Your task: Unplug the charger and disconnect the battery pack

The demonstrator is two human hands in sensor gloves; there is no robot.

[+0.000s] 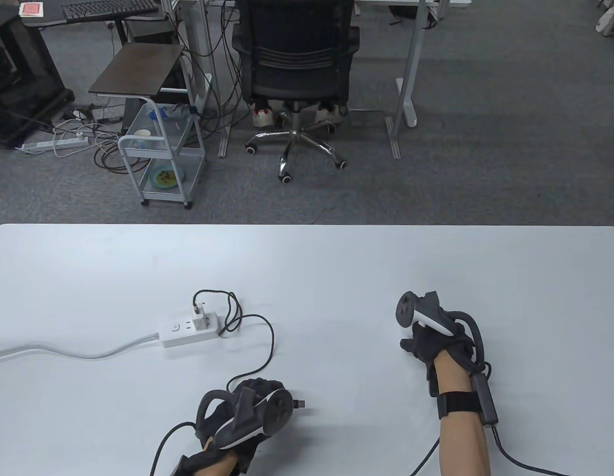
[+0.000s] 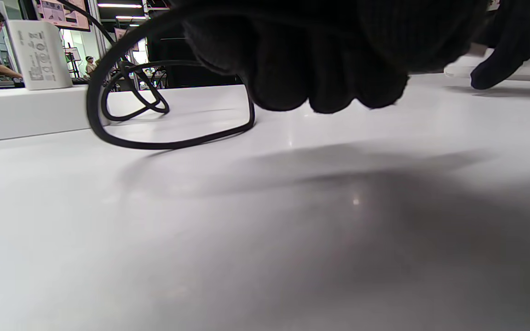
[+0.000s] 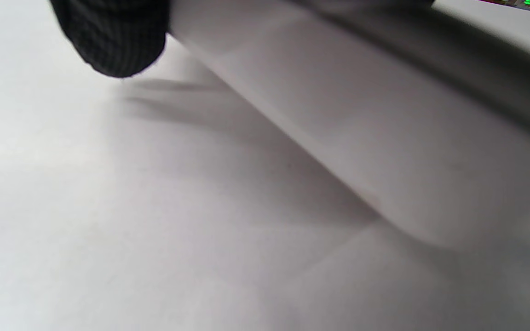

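Observation:
A white power strip (image 1: 188, 332) lies left of centre on the white table (image 1: 336, 267). A white charger (image 1: 202, 320) stands plugged into it, and shows in the left wrist view (image 2: 39, 55). Its black cable (image 1: 272, 347) loops to my left hand (image 1: 282, 396), which grips it near the end. The bare connector (image 1: 301, 404) sticks out to the right, joined to nothing. The cable loop shows in the left wrist view (image 2: 173, 145). My right hand (image 1: 418, 342) holds the white battery pack (image 3: 384, 138) low over the table. The pack is hidden under the hand in the table view.
The strip's white lead (image 1: 64, 352) runs off the table's left edge. Beyond the far edge stand an office chair (image 1: 297, 59) and a small white cart (image 1: 163, 148) on the carpet.

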